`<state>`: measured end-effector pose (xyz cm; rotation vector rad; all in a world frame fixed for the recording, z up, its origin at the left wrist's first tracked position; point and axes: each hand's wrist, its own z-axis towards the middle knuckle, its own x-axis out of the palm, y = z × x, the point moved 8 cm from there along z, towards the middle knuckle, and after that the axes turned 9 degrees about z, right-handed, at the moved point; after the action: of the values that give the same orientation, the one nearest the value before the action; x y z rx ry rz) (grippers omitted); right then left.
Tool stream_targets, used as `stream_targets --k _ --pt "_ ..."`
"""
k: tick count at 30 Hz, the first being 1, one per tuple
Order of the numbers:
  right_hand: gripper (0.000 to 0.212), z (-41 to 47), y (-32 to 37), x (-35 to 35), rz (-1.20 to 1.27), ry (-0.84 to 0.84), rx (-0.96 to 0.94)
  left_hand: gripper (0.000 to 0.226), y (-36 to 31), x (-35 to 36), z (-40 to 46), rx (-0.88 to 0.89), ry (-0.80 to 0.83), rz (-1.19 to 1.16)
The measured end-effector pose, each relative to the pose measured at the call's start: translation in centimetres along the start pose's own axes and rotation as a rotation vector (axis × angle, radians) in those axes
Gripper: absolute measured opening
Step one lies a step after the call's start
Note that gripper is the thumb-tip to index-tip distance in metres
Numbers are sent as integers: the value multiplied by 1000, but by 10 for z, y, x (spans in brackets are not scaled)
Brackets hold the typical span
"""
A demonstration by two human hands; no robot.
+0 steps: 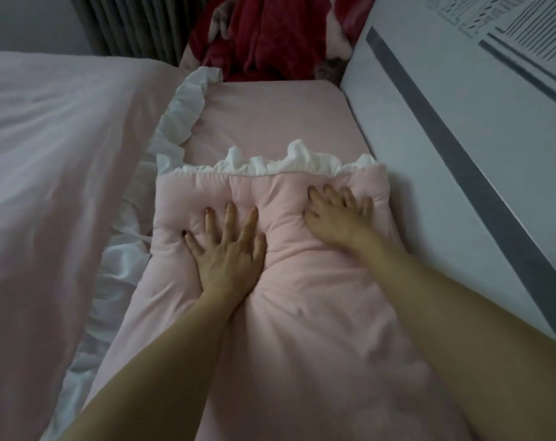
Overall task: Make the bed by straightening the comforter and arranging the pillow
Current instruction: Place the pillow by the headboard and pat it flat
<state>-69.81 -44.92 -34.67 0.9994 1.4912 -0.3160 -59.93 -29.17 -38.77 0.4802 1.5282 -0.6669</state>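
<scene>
Both palms flat on puffy pink white-ruffled pillow (289,281).
Left hand (228,253), right hand (337,218) — fingers spread, straight, pressing down, grasping nothing.

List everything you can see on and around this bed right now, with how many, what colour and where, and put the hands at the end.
pillow: one, pink with a white ruffle along its far edge, centre of the bed, under both hands.
sheet: one, pink, bare stretch beyond the pillow.
comforter: one, pale pink with a white ruffled edge, heaped on the left.
red blanket: one, dark red, bunched past the far end of the bed.
headboard panel: one, white with grey stripes, along the right side.
radiator: one, grey, ribbed, top left.
left hand: one, fingers spread, presses flat on the pillow.
right hand: one, fingers spread, presses the pillow near its ruffled edge.
</scene>
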Motion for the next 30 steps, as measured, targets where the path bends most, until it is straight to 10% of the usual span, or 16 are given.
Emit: stream_targets --k 3,6,11,17,20,22,26,30 --pt "52 1 5 -25 40 -204 -22 55 2 5 2 9 -7 6" --pt "53 -13 -2 7 -57 37 60 62 1 9 1 32 -20 17" --pt "61 -95 49 -34 99 -489 -132 52 0 9 6 48 51 -22" --pt "59 -105 -4 84 54 -31 125 54 8 -7 -4 174 251 -74" --pt "57 -99 -1 73 127 24 103 54 14 -45 -42 233 51 -22" --pt "57 -111 5 44 176 15 95 57 22 -61 -85 208 -48 -87" --pt "54 -163 6 22 55 -152 159 54 40 -37 -126 161 257 -61" --pt "56 -188 17 20 179 -241 183 56 26 -72 -127 191 5 -149"
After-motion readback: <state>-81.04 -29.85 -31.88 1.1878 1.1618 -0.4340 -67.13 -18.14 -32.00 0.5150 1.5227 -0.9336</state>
